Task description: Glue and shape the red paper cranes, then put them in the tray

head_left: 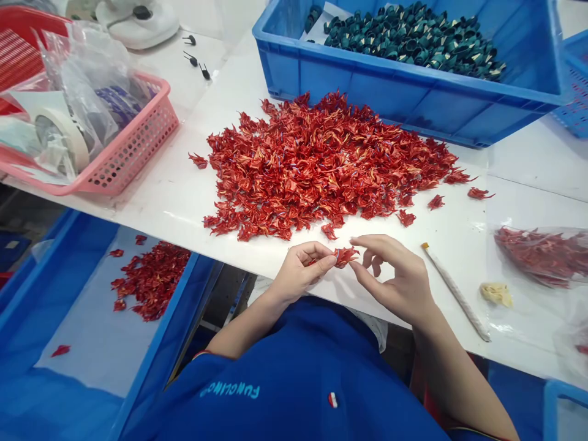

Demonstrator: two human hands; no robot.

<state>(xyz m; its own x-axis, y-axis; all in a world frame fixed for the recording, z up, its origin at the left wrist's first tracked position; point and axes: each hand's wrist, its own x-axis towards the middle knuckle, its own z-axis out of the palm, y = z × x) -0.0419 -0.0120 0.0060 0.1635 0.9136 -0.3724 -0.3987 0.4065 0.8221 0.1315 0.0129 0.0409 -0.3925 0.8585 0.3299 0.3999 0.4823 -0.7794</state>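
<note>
The person's left hand (299, 275) keeps a small, shiny red folded piece (345, 256) clamped between its fingers (324, 263), above the white desk (160, 208). The right hand (392, 283) is just beside, its fingers (367, 240) apart. Farther lies a wide heap of shiny red folded pieces (321, 165), then a blue plastic crate (390, 104) with dark green folded pieces (413, 52).

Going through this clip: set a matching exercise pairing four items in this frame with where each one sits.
Items:
1. Dark green folded pieces
2. Cream roll of tape
3. Large heap of shiny red folded pieces
4. Small shiny red folded piece

Places:
A. At the fingertips of the person's left hand
B. Inside a blue plastic crate
C. Inside a pink plastic mesh basket
D. Directly on a white tabletop

Right pairs: 1-B, 2-C, 3-D, 4-A
</note>
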